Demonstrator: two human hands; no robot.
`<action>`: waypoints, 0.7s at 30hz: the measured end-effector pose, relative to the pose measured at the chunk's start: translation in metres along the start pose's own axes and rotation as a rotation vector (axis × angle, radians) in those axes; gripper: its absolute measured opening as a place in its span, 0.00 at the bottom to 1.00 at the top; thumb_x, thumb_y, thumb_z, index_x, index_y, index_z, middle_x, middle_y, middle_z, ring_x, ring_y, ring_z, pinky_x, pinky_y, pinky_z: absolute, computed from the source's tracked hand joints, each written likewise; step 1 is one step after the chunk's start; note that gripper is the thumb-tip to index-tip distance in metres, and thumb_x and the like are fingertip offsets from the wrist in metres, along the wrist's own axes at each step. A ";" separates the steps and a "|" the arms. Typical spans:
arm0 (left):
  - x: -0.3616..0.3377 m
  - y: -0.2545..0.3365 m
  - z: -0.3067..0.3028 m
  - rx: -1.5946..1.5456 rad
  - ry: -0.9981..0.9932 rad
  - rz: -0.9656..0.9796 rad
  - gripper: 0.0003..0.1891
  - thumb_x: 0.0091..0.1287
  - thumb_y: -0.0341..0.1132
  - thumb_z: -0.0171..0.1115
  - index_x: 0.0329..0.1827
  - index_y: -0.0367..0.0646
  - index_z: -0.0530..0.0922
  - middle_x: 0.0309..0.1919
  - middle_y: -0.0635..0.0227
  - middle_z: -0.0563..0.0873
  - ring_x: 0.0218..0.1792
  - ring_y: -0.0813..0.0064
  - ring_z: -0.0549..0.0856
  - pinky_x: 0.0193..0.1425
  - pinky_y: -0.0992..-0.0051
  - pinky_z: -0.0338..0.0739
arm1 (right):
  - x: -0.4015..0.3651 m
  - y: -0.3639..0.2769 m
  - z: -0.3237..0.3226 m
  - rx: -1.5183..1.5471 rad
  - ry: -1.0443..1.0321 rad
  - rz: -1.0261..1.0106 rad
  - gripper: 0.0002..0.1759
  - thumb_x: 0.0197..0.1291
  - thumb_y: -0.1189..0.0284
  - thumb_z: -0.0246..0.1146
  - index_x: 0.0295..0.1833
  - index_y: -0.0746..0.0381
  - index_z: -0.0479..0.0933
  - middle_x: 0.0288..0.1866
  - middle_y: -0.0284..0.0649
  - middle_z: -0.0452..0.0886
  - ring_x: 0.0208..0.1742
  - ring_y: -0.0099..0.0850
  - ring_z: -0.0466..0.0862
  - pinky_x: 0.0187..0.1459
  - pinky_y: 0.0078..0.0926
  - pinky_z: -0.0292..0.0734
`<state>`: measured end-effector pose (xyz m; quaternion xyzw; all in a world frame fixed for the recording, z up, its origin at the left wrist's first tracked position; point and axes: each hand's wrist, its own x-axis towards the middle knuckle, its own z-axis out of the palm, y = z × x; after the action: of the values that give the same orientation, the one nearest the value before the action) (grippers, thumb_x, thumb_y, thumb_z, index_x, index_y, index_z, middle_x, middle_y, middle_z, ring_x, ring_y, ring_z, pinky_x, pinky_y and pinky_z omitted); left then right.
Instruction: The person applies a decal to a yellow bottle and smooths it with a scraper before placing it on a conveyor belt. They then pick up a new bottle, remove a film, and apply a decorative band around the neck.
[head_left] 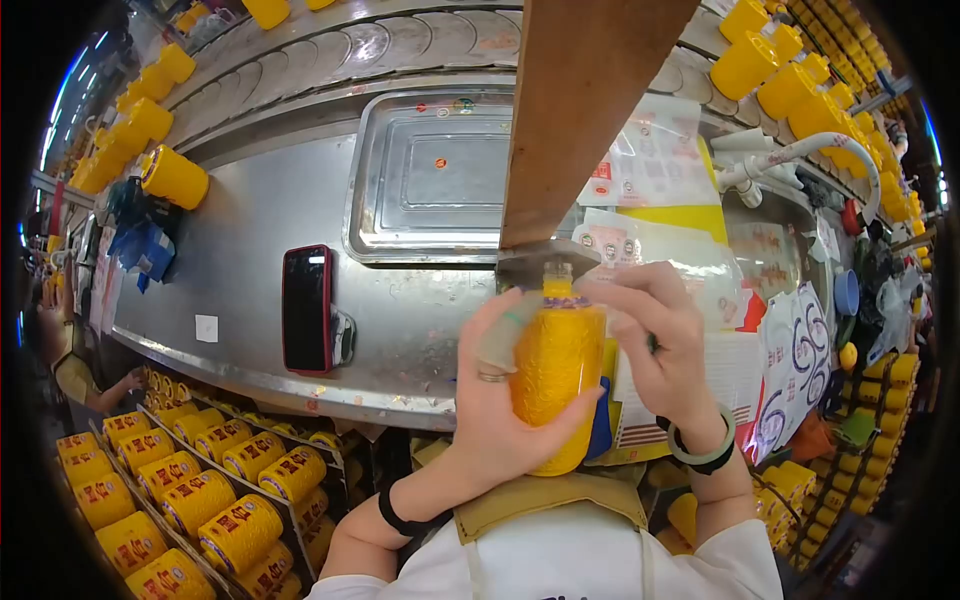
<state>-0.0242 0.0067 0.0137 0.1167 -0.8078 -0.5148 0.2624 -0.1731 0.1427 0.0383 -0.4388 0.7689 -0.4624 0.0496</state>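
A yellow bottle with a textured surface stands upright before my chest, its narrow clear mouth at the top. Around its shoulder runs a purple-and-white patterned band. My left hand is wrapped round the bottle's left side and base, thumb across the front. A pale finger cover and a ring are on that hand. At the right of the neck is my right hand, its fingers bent and drawn together by the band. Whatever those fingertips pinch, if anything, is too small to make out.
A wooden post rises just beyond the bottle. On the steel table lie a metal tray, a phone and printed sheets. A sink with a white tap is at right. Racks of yellow bottles stand lower left, near another person.
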 end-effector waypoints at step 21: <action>-0.003 -0.006 -0.009 -0.082 -0.094 -0.088 0.49 0.57 0.30 0.81 0.80 0.37 0.61 0.73 0.55 0.70 0.74 0.59 0.73 0.80 0.58 0.67 | 0.004 -0.003 -0.002 -0.029 -0.007 -0.039 0.13 0.64 0.75 0.70 0.54 0.60 0.89 0.41 0.40 0.82 0.44 0.40 0.79 0.48 0.36 0.74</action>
<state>-0.0171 -0.0014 0.0106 0.1173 -0.7914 -0.5635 0.2060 -0.1750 0.1412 0.0429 -0.4557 0.7668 -0.4505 0.0367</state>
